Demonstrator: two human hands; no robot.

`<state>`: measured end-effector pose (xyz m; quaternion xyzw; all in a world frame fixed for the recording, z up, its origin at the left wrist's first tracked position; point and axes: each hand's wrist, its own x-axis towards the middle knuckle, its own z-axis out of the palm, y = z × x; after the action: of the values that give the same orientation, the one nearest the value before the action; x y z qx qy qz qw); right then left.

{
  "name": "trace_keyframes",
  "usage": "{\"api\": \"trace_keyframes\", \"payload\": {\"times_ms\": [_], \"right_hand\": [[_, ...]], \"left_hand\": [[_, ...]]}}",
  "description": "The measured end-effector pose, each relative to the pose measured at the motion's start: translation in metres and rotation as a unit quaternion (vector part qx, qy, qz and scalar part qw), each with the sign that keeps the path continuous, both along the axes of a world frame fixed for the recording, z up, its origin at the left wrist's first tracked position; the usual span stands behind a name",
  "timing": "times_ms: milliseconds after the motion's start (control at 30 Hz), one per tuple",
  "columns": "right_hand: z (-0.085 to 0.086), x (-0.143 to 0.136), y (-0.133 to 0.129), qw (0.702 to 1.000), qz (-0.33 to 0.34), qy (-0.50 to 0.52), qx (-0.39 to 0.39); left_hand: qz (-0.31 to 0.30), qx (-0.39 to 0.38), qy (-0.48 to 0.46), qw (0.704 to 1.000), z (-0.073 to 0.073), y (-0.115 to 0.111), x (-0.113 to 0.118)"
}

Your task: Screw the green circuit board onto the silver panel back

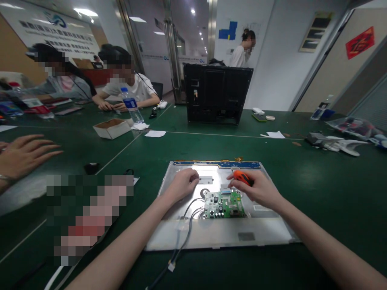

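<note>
Gripped in the right hand (256, 187) is an orange and black screwdriver (242, 177), held over the upper right part of a silver panel (263, 235), while the left hand (186, 183), its fingers curled, is at a small metal bracket (206, 180); whether that grip is closed on anything, I cannot tell. Just below the screwdriver, a green circuit board (224, 204) sits on the panel, with dark cables (190, 227) running from its left side. Around the panel spreads the green counter (326, 189), with a black frame (216, 92) standing upright beyond.

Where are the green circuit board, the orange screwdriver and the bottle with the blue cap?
Green circuit board (225, 204): head view, middle of its face.
Orange screwdriver (242, 177): head view, on its handle.
Bottle with the blue cap (131, 104): head view, on its label.
</note>
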<state>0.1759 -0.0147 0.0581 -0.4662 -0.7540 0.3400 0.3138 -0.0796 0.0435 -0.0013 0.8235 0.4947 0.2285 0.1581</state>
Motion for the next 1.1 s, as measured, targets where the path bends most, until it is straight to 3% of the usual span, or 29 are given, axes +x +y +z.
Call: {"api": "trace_keyframes", "payload": {"times_ms": [67, 167, 267, 333, 500, 667, 833, 1100], "right_hand": [[0.008, -0.025, 0.01, 0.989, 0.033, 0.136, -0.051], [0.011, -0.055, 0.03, 0.961, 0.039, 0.269, -0.05], [0.003, -0.07, 0.049, 0.941, 0.02, 0.327, -0.082], [-0.005, -0.071, 0.058, 0.946, -0.003, 0.312, -0.092], [-0.019, -0.05, 0.067, 0.954, -0.05, 0.268, -0.127], [-0.037, -0.012, 0.068, 0.941, -0.104, 0.278, -0.162], [-0.056, 0.018, 0.058, 0.927, -0.146, 0.288, -0.188], [-0.062, 0.018, 0.051, 0.925, -0.158, 0.297, -0.175]], "left_hand": [[-0.003, 0.001, -0.007, 1.0, 0.0, -0.001, -0.001], [-0.01, -0.001, -0.016, 1.0, 0.001, -0.003, -0.001], [-0.019, 0.001, -0.014, 1.0, 0.003, -0.005, -0.001], [-0.02, 0.011, -0.006, 1.0, 0.004, -0.007, -0.001], [0.006, 0.039, -0.016, 0.999, -0.003, -0.01, 0.002], [0.066, -0.02, -0.062, 0.996, -0.01, -0.005, 0.005], [0.07, -0.044, -0.065, 0.994, -0.006, -0.003, 0.006], [0.081, -0.079, -0.039, 0.993, 0.008, -0.001, 0.007]]}}
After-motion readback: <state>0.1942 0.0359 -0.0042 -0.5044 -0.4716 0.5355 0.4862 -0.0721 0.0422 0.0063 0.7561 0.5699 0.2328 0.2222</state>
